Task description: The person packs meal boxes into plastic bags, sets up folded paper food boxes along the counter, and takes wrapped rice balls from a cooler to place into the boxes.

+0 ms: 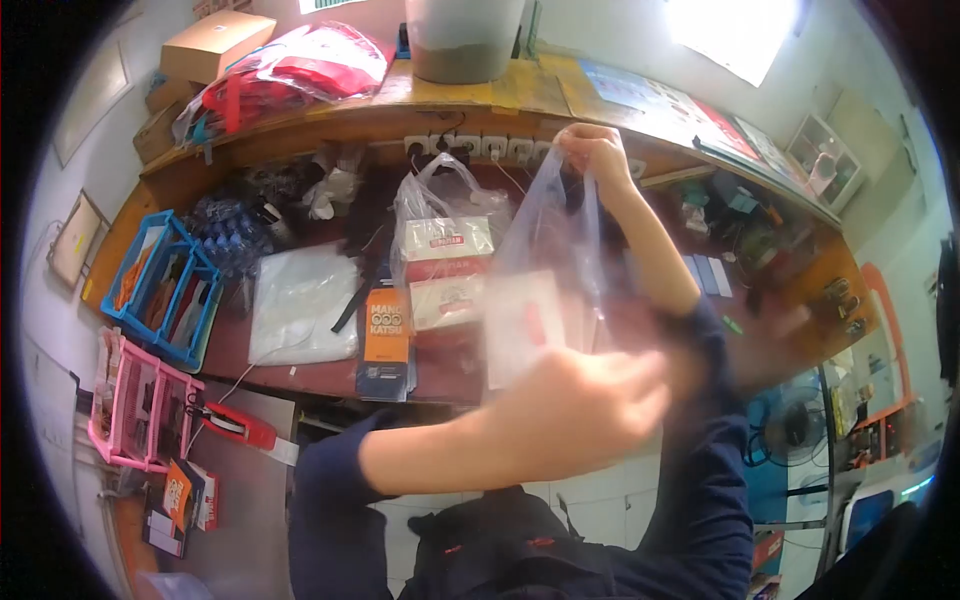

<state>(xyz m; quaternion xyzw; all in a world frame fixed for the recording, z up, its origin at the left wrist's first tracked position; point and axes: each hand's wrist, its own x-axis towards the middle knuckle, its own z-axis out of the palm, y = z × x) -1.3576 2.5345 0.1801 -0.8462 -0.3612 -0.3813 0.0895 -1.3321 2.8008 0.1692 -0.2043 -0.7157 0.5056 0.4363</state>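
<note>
High over the table, my right hand (595, 155) pinches the top of a clear plastic bag (545, 215), which hangs down from it. A white box with a red mark (520, 325) shows through the bag's lower part. My left hand (585, 410) crosses in front of the bag's lower end, smeared by motion, so its fingers cannot be read. Just left of the bag stands another clear carrier bag (435, 195) around red and white boxes (447, 265). Beside that lies a stack of orange and navy printed packs (386, 335).
A pile of flat clear plastic bags (300, 310) lies on the table's left side. Farther left are a blue rack (165, 290), a pink rack (140, 400) and a red heat-sealer-like tool (240, 428). A bucket (465, 40) stands on the back shelf; a fan (798, 425) is at right.
</note>
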